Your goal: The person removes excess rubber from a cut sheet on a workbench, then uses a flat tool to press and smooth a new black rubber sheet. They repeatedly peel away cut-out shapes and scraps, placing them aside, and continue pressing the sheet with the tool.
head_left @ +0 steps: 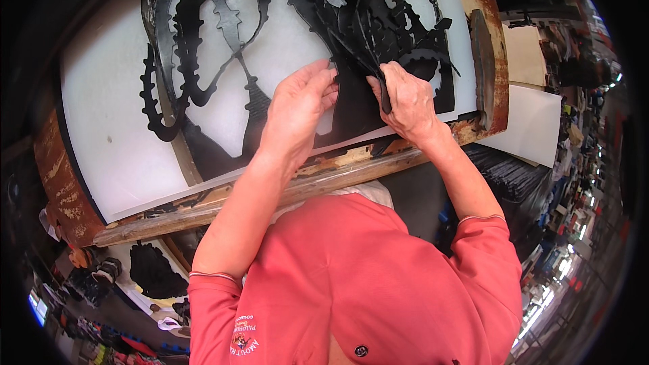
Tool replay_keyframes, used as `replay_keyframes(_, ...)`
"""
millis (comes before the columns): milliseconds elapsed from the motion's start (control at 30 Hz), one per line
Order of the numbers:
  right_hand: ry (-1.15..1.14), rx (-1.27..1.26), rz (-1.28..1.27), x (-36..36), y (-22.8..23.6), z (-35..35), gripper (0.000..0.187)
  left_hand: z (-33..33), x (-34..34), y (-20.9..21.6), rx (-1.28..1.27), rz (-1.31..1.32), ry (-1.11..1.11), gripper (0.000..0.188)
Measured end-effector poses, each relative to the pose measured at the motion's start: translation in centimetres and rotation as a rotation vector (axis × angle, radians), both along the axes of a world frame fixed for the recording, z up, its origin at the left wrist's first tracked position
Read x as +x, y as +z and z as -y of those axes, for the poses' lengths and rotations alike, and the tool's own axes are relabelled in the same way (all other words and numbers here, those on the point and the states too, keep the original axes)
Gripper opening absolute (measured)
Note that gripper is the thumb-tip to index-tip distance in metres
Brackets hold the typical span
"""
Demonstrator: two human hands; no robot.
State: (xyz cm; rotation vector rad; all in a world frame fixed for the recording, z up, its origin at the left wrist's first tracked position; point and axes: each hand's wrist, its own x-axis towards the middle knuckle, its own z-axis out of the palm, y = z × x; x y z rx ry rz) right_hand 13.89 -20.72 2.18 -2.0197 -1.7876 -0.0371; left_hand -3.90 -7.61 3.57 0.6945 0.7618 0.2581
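A black sheet [351,105], perhaps leather or rubber, lies on a white board [122,115]. Large openings with notched edges run through it, and loose toothed strips [152,94] curl at its left. My left hand [301,105] is closed in a pinch at the edge of one opening, with the black edge at its fingertips. To its right, my right hand [409,101] grips a raised, folded black strip [385,93] between thumb and fingers. Beyond both hands, more cut strips [385,20] heap up in a tangle on the sheet.
A worn wooden rail [270,199] borders the board's near side. Rusty metal [64,182] flanks the left end and a rusty plate [499,74] the right. Pale sheets [527,125] and stacked dark pieces [507,172] stand to the right. A black piece [154,272] lies below left.
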Motion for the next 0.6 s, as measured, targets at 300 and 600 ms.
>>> replay_keyframes(300,-0.025,0.045,-0.208,-0.4,1.4,-0.9,0.016,0.3,2.8,-2.0,-0.063,0.259,0.057,0.046)
replay_keyframes(600,-0.094,0.025,-0.222,1.1,0.0,-1.1,0.009,0.9,-0.1,1.2,0.193,-0.096,-0.004,0.065)
